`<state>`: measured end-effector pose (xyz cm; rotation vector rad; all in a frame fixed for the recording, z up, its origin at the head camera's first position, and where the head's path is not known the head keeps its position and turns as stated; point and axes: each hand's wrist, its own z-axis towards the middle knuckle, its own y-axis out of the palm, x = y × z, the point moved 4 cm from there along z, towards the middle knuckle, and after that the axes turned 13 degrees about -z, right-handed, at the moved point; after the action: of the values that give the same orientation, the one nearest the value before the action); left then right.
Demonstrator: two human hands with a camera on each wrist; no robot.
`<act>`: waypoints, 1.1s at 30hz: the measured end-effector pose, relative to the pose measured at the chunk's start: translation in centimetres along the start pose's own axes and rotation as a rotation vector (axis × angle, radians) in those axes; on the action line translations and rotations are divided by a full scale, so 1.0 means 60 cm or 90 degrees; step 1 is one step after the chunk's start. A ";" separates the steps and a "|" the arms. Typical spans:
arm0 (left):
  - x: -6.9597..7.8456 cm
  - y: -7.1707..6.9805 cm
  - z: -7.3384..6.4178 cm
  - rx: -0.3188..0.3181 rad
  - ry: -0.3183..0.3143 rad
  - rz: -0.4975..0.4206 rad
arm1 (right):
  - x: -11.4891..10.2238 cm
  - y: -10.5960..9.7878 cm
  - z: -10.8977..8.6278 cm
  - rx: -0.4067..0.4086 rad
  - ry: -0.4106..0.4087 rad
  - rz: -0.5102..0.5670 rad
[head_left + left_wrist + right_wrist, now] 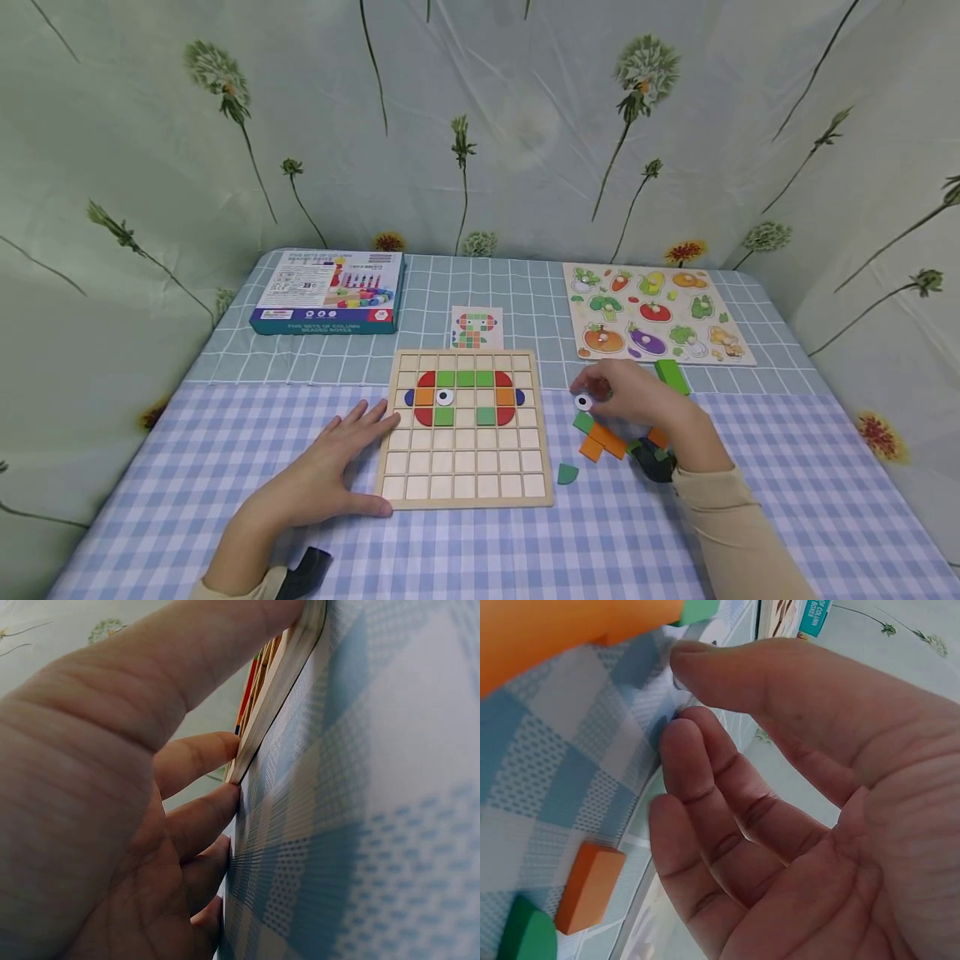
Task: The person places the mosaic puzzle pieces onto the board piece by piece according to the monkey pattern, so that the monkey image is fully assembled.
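Left hand (321,471) has its fingers spread apart, bracing the left edge of the square pale-wood grid board (465,465). Right hand (633,393) looks pinched on a round white eye tile (582,402), just off the board's right edge. My worry: flat orange tiles (610,442) lie so near that a low knuckle could scatter them toward the worktop's (480,558) front edge.

Box (300,287): "FIVE SETS OF COLUMN BEADED BOXES" on top and front; smaller print unreadable.
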<state>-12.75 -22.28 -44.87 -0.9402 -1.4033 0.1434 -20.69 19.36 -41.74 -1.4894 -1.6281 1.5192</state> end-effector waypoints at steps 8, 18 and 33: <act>-0.002 0.001 0.000 0.000 -0.009 0.004 | 0.000 0.002 -0.001 0.012 -0.004 0.003; 0.002 0.000 0.001 0.000 -0.002 0.006 | -0.001 0.007 0.007 0.018 0.004 -0.019; 0.003 -0.001 0.000 0.000 0.003 0.005 | -0.011 -0.008 0.023 0.029 -0.029 -0.034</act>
<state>-12.73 -22.19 -44.70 -0.9452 -1.3954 0.1469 -21.88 18.32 -41.48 -1.3854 -1.6340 1.5612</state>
